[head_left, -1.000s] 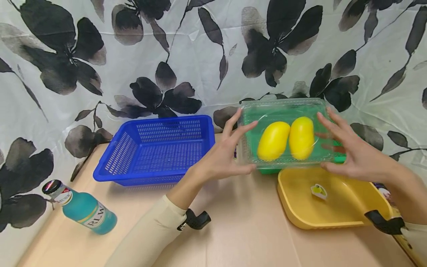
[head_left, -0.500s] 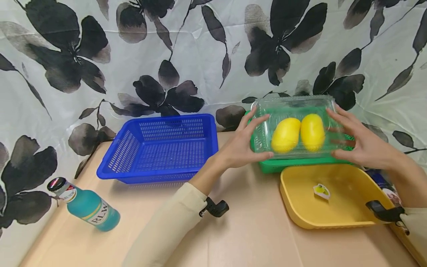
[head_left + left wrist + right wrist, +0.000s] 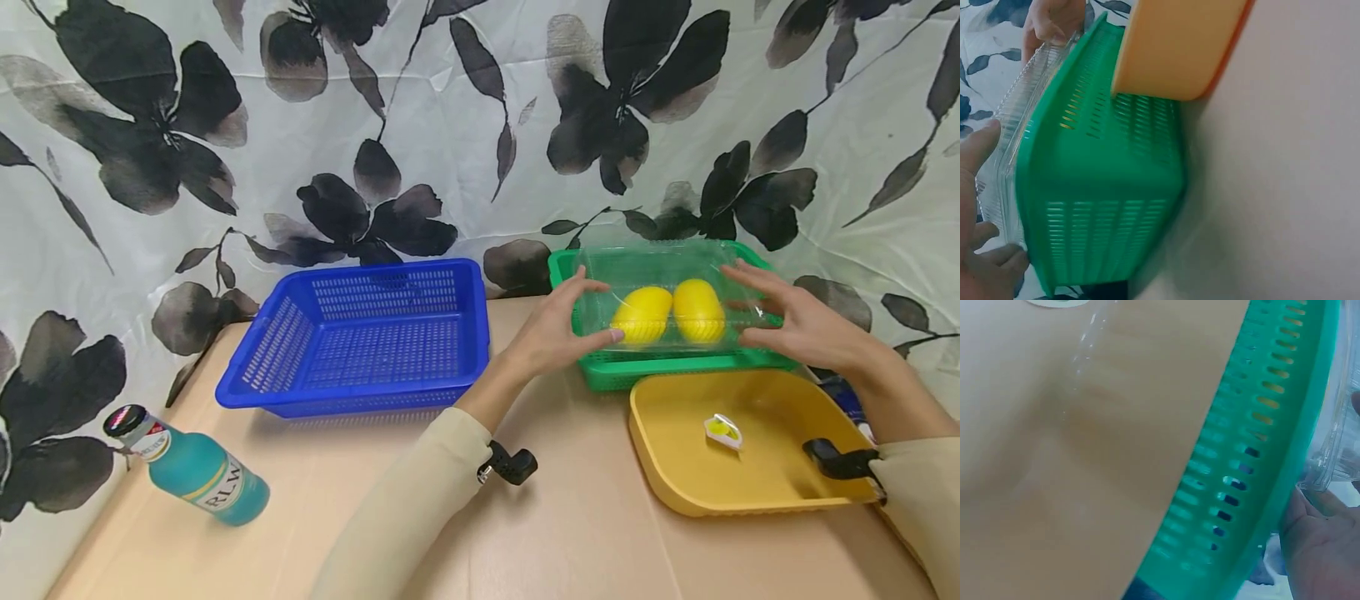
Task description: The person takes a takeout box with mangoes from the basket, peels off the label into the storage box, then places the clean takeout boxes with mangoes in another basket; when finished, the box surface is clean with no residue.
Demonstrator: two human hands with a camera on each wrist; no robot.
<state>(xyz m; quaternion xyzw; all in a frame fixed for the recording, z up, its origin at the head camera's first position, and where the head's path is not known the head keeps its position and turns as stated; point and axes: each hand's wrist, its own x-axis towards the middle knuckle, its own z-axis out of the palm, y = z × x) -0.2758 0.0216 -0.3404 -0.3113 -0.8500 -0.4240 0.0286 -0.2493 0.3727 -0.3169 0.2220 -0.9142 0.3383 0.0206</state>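
A clear plastic clamshell box (image 3: 660, 260) with two yellow mango-shaped fruits (image 3: 698, 312) inside is held between both hands over the green basket (image 3: 690, 363). My left hand (image 3: 558, 329) grips its left end, thumb at the front and fingers behind. The opposite end is gripped by my right hand (image 3: 806, 327). In the left wrist view the box (image 3: 1007, 169) lies along the basket's rim, most of it above the opening. Whether it bears on the rim, I cannot tell. The right wrist view shows the right hand (image 3: 1322, 550) under the box's corner.
A yellow tray (image 3: 772, 475) with a small white-and-yellow piece (image 3: 723, 431) stands directly in front of the green basket. To the left is a blue basket (image 3: 360, 392). A teal bottle (image 3: 210, 475) stands at the far left. A floral cloth (image 3: 465, 108) hangs behind.
Both hands have carried the box rightward, then lowered it to the green basket's rim, tilting it flatter. The basket, largely covered before, now shows more. The other things stay put.
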